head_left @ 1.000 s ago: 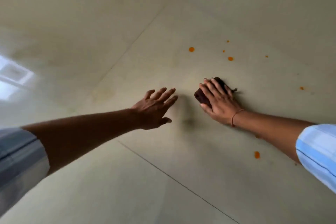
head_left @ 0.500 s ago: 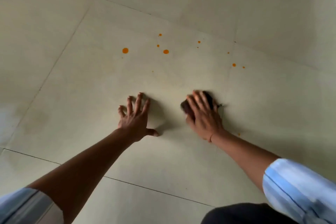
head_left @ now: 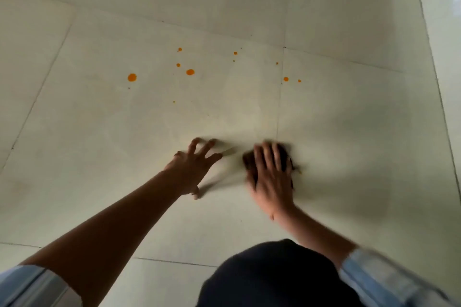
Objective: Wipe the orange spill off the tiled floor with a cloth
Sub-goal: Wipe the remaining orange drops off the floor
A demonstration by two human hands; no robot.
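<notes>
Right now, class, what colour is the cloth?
Dark brown cloth, seen under the right hand in the head view.

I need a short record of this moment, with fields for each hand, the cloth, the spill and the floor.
left hand: fingers spread, at the floor, holding nothing
right hand: flat on the cloth, pressing it down; blurred
cloth: dark brown, mostly under the right hand
orange drops: scattered beyond both hands, not wiped yet
floor: pale tiles, thin joints

Glossy tiled floor (head_left: 99, 157) (dark cloth (head_left: 284, 154))
</notes>
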